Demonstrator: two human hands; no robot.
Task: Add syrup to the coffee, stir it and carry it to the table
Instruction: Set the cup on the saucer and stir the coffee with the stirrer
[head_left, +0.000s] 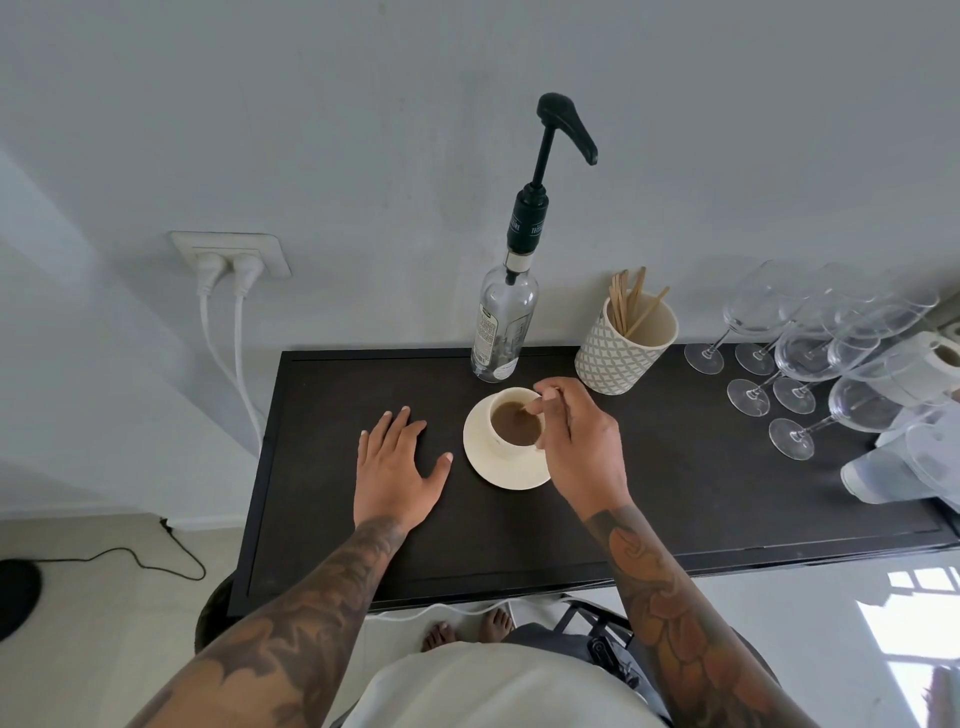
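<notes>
A cream cup of brown coffee (515, 425) stands on a cream saucer (480, 460) in the middle of the dark table (701, 493). My right hand (574, 441) is over the cup's right side and pinches a thin wooden stir stick (529, 405) whose lower end dips into the coffee. My left hand (397, 465) lies flat on the table just left of the saucer, fingers spread, apart from it. Behind the cup, against the wall, stands a clear syrup bottle (503, 322) with a tall black pump (566, 122).
A patterned holder (621, 353) with several wooden stir sticks stands right of the bottle. Several wine glasses (800, 364) crowd the table's right end, with paper rolls (930, 364) beyond. A wall socket (228, 254) with two white cords is at left. My bare feet show below the front edge.
</notes>
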